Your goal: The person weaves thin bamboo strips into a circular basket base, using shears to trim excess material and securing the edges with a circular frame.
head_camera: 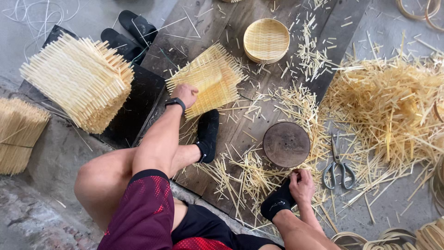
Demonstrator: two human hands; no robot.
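My left hand reaches forward and grips the near edge of a square woven bamboo mat that lies on dark wooden boards. A black band sits on that wrist. My right hand rests low by my right black sock, fingers curled, touching the sock's toe among loose bamboo strips; nothing clear is in it. Just beyond it lies a round dark wooden disc. My left black sock is planted below the mat.
A tall stack of woven mats stands at left, a strip bundle beside it. A round woven basket sits at the top. Scissors lie right of the disc. A big heap of offcuts fills the right. Black slippers lie behind.
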